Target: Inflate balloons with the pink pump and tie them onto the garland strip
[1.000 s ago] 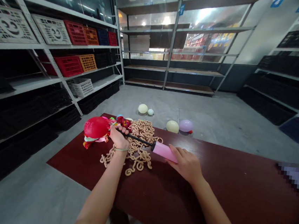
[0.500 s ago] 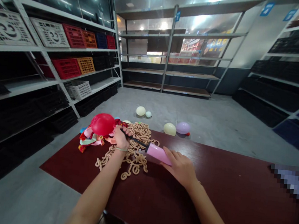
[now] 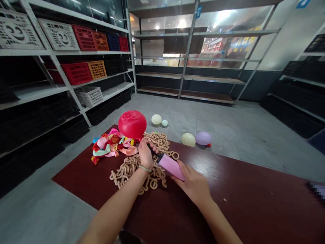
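A pink hand pump (image 3: 171,166) with a black end lies between my hands above the dark red table (image 3: 247,199). My right hand (image 3: 194,182) is wrapped round its pink barrel. My left hand (image 3: 147,154) is closed on the pump's black end, where a red inflated balloon (image 3: 132,124) with faint printing stands up. Beneath and beside my left hand spreads a pile of tan curled balloons (image 3: 129,170). Left of that pile lie flat balloons of many colours (image 3: 105,145).
Pale yellow balloons (image 3: 188,139), a purple balloon (image 3: 203,138) and a small pale green one (image 3: 165,123) rest on the floor beyond the table. Shelves with crates (image 3: 76,73) stand left; metal racks (image 3: 187,55) stand behind. A pixelated object is at the table's right.
The black rod between my hands has shortened as they came closer together. The red balloon has moved up and right and looks larger. The view has shifted slightly.
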`<state>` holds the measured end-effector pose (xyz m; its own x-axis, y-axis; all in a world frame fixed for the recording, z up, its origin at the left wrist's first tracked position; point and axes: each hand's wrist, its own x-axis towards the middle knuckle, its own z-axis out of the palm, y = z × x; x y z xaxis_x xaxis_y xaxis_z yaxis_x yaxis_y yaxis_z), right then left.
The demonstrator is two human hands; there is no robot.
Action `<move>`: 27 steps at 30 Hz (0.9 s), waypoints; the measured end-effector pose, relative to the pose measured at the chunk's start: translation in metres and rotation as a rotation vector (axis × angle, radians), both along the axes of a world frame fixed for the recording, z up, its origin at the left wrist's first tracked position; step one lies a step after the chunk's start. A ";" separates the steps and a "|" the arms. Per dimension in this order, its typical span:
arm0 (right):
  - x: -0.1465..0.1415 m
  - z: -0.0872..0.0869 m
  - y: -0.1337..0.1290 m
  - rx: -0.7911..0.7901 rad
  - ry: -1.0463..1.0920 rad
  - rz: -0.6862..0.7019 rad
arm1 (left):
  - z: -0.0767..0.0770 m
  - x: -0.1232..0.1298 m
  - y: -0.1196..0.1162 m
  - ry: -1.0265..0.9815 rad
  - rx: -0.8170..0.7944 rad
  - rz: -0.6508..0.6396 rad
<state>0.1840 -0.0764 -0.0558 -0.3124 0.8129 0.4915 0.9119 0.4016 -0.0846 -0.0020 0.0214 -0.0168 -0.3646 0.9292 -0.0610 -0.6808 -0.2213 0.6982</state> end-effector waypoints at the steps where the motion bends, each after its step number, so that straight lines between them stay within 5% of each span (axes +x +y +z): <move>1: 0.010 0.001 0.003 0.019 -0.026 0.011 | 0.002 -0.005 0.002 -0.009 -0.001 0.029; 5: 0.046 0.005 0.015 0.086 -0.110 -0.005 | 0.014 -0.035 0.010 -0.039 -0.007 0.148; 9: 0.048 0.004 0.015 0.061 -0.104 -0.068 | 0.020 -0.046 0.008 -0.036 -0.003 0.219; 18: -0.006 0.000 0.001 -0.050 -0.022 -0.118 | 0.000 0.011 -0.002 0.030 0.023 0.030; 27: 0.054 0.005 0.016 0.043 -0.081 -0.203 | 0.018 -0.036 0.010 -0.037 -0.006 0.189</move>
<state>0.2382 -0.0600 -0.0504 -0.1840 0.8420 0.5072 0.9776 0.2105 0.0053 -0.0383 0.0317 0.0011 -0.5300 0.8439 -0.0830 -0.6531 -0.3437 0.6748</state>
